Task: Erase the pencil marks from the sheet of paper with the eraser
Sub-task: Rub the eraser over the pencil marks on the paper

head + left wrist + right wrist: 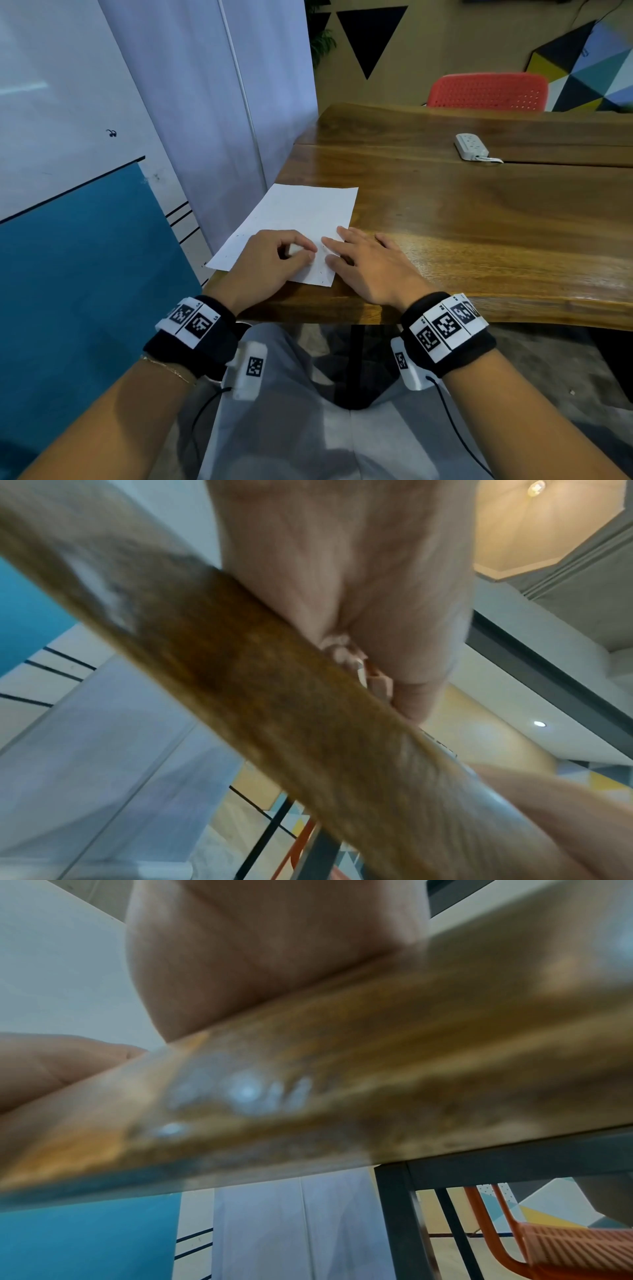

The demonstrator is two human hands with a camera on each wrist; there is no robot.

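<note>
Wooden table [479,219], paper [294,219] at its near-left corner. Your left hand [270,263] pinches the eraser [295,249] onto it; your right hand [370,263] lies flat, pinning the right edge. Only faint specks show, so you're probably mostly done.

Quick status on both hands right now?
Left hand: fingers curled, pinching the white eraser on the sheet of paper.
Right hand: open, fingers flat, pressing the paper's right edge.
</note>
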